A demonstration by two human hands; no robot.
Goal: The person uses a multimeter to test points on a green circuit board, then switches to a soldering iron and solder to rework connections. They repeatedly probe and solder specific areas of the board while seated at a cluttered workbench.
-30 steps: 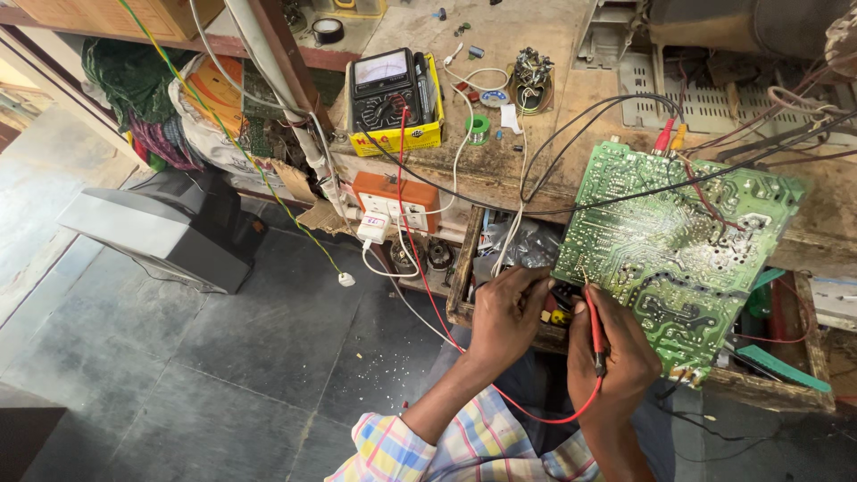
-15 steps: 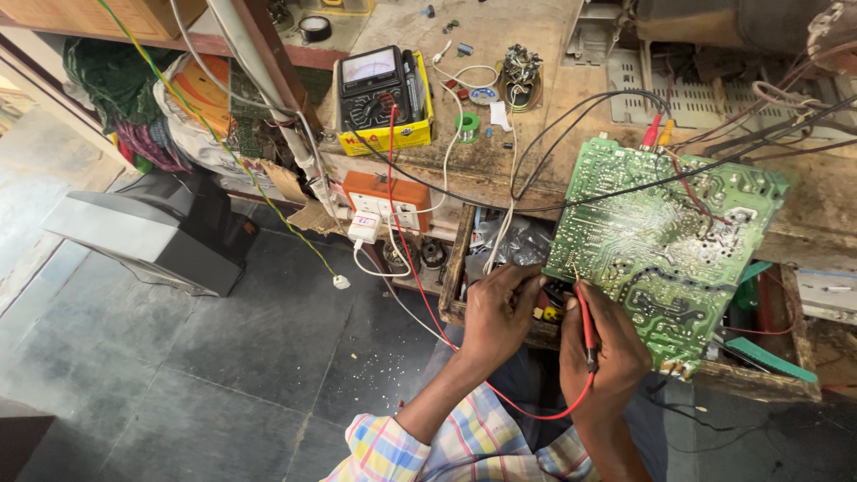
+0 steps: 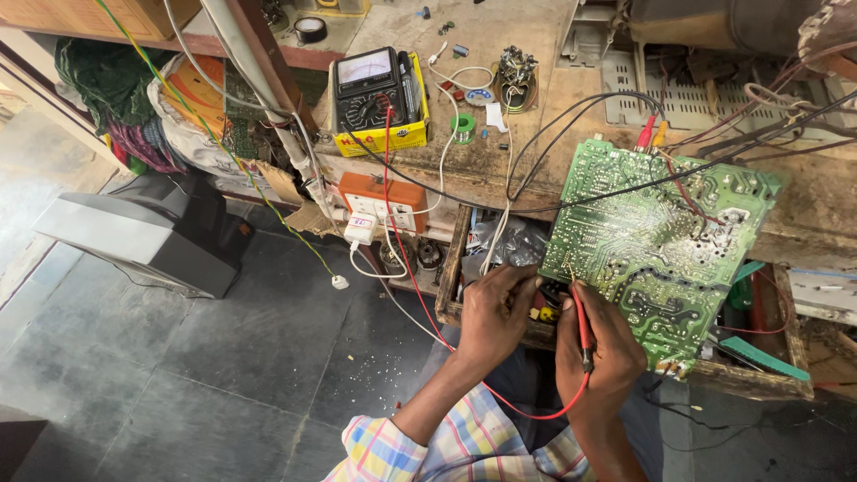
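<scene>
My right-hand fingers [image 3: 616, 335] are curling shut around the thin red meter probe [image 3: 582, 326], pressing its tip toward the near left edge of the green printed circuit board [image 3: 656, 241]. My left hand [image 3: 495, 312] is closing just left of it; I cannot tell what those fingers are pinching, perhaps a second probe. So I am judging the probing as underway, with most solder points on the board not yet touched. The red lead is running far left to the yellow-cased analogue multimeter [image 3: 379, 98] on the dusty wooden tabletop [image 3: 500, 36].
</scene>
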